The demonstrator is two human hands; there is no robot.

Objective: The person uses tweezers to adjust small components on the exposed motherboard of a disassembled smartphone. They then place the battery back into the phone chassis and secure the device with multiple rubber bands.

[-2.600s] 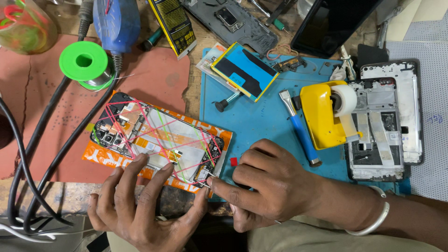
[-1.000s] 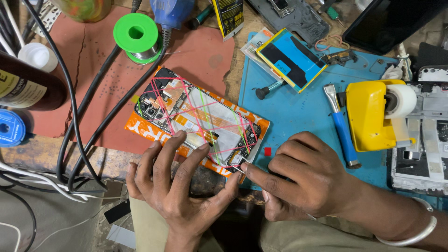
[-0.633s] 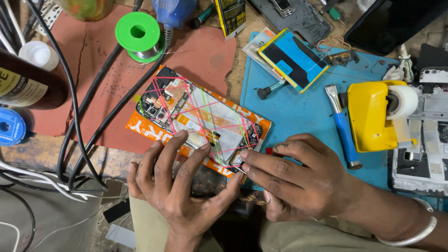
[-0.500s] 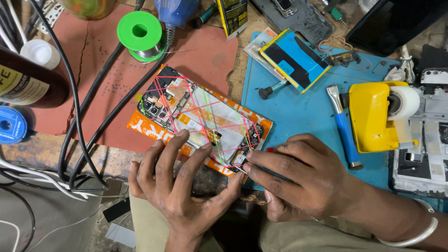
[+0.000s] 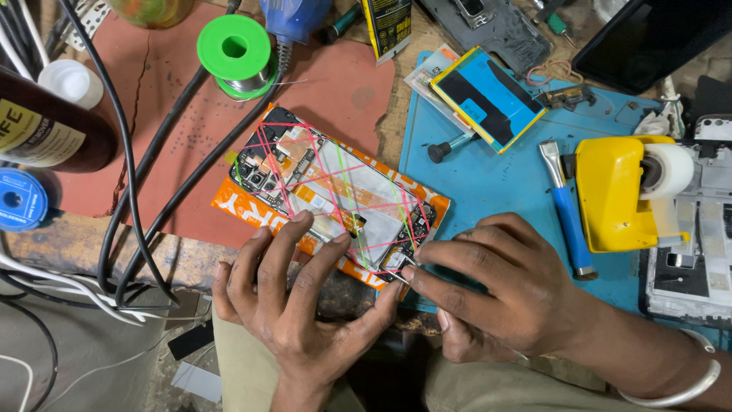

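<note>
At worktop's near edge: opened phone (image 5: 335, 202), bound with rubber bands; left hand (image 5: 293, 301) pressing flat, fingers spread; right hand (image 5: 503, 294) pinching thin tool (image 5: 408, 267) against phone's lower corner.

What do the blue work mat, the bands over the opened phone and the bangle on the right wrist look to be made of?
Blue work mat: likely silicone or rubber, matte and flat.
Bands crossing the opened phone: thin stretched elastic, pink and green.
Bangle on the right wrist: metal, by its polished silver sheen.
</note>
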